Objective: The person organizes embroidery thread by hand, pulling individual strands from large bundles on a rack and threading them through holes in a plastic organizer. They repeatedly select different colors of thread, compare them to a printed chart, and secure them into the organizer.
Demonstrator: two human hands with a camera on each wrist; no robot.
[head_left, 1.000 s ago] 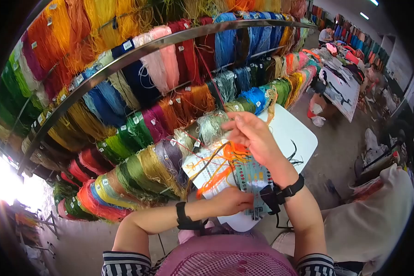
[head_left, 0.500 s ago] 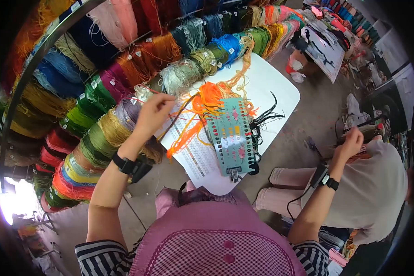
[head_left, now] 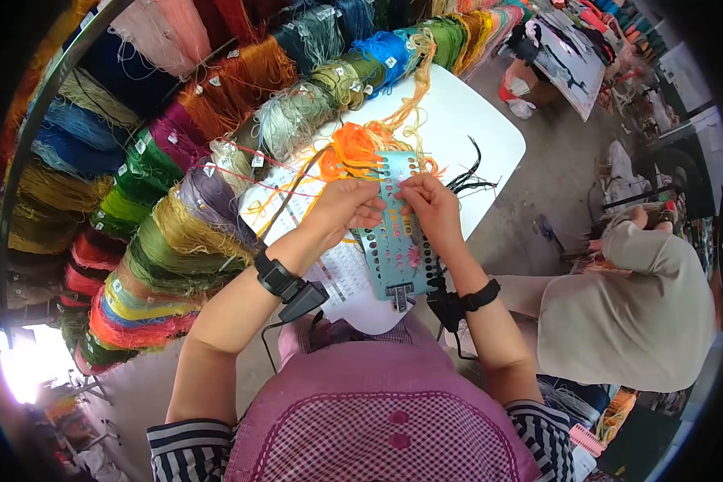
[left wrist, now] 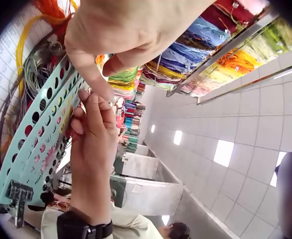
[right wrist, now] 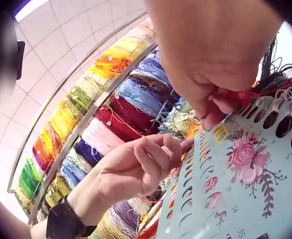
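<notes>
A light blue-green thread card (head_left: 399, 255), with punched holes along its edges and printed pink roses, lies under both hands. My right hand (head_left: 435, 210) pinches red thread (right wrist: 238, 94) at the card's upper part. From the left, my left hand (head_left: 345, 209) reaches over the card's other edge. In the left wrist view, its index finger (left wrist: 93, 79) points down onto the right fingertips, with the thumb apart from it. More red thread (head_left: 293, 192) runs from the rack to the left hand. Orange thread (head_left: 357, 145) bunches at the card's top, and a black clip (head_left: 400, 296) grips its bottom.
The card lies on a white board (head_left: 478, 120) with a printed number sheet (head_left: 337, 277). Black threads (head_left: 474, 173) spread over its right side. Racks of coloured skeins (head_left: 193, 225) curve along the left. Someone in beige clothing (head_left: 627, 313) sits at the right.
Both hands were apart, the left out by the skeins and the right off to the right side. They have come together over the card's upper part.
</notes>
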